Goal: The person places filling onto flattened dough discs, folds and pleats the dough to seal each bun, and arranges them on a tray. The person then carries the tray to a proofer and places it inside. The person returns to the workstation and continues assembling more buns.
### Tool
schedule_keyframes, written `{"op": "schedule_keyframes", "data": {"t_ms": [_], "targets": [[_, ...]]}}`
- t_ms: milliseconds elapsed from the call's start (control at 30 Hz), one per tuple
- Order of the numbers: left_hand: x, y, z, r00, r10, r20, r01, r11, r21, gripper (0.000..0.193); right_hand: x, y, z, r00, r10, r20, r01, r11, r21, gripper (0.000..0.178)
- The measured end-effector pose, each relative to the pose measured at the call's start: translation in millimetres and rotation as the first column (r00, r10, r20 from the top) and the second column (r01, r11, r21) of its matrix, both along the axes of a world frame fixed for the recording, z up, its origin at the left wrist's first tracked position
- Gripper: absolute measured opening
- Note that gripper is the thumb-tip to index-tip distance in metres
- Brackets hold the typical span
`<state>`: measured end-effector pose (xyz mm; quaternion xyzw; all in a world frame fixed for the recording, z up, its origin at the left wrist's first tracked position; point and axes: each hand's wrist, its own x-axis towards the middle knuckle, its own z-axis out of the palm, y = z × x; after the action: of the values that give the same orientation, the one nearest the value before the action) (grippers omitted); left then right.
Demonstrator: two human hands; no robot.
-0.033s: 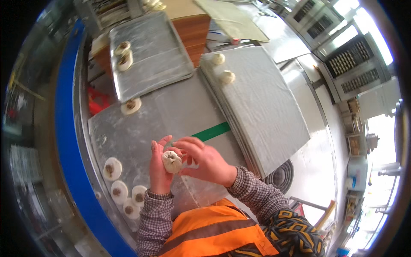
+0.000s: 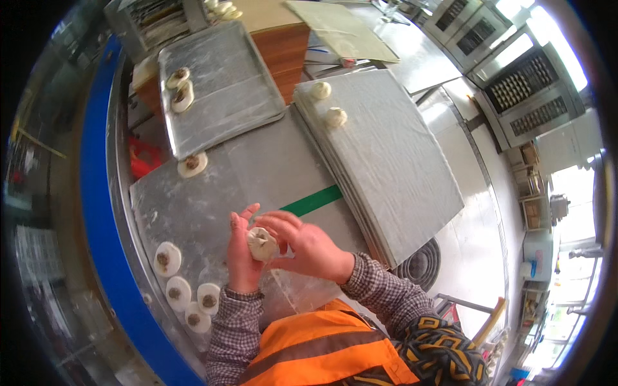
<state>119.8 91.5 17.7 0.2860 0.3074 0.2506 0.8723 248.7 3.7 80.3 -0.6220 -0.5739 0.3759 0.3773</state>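
Observation:
Between my two hands is a round white filled bun (image 2: 262,245) with pleats gathered at its top. My left hand (image 2: 241,257) cups it from the left, with the thumb and a fingertip standing up past it. From the right, my right hand (image 2: 314,251) curls its fingers against the bun's side. Flat dough rounds topped with brown filling lie to the left, among them one dough round (image 2: 168,269) by the table edge. Two closed buns, the nearer one a pleated bun (image 2: 335,117), sit on a cloth-covered stack at the right.
A metal tray (image 2: 225,109) at the far left carries filled dough rounds. Another dough round (image 2: 201,168) lies below it on the floured metal table (image 2: 219,206). A green strip (image 2: 312,201) runs towards the cloth-covered tray stack (image 2: 399,161). A blue rail (image 2: 96,193) borders the left side.
The bun has turned slightly in my hands and shifted a little to the right. The view has shifted slightly; the trays and dough rounds keep their places.

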Motion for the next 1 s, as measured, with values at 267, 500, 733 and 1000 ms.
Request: {"op": "schedule_keyframes", "data": {"t_ms": [267,500,733,1000], "targets": [[88.4,0.5,-9.1,0.998,0.022,0.051,-0.03,0.987,0.157,0.075,135.9,-4.3,-36.9,0.921,-0.345,-0.181,0.361,0.931,0.062,0.054],[-15.5,84.7,-90.6,0.839,0.282,-0.465,-0.175,0.95,0.26,0.04,375.2,106.5,-107.7,0.779,-0.606,0.161,0.546,0.782,0.303,0.046],[-51.1,235.1,-160.5,0.463,0.505,-0.729,-0.124,0.851,0.51,0.059,343.7,123.9,-89.2,0.433,-0.693,0.577,0.44,0.721,0.535,0.056],[-12.2,301.2,-172.9,0.156,0.453,-0.878,0.164,0.864,0.475,0.052,97.4,243.7,-186.8,0.035,-0.454,-0.89,-0.025,0.89,-0.455,0.054]]}}
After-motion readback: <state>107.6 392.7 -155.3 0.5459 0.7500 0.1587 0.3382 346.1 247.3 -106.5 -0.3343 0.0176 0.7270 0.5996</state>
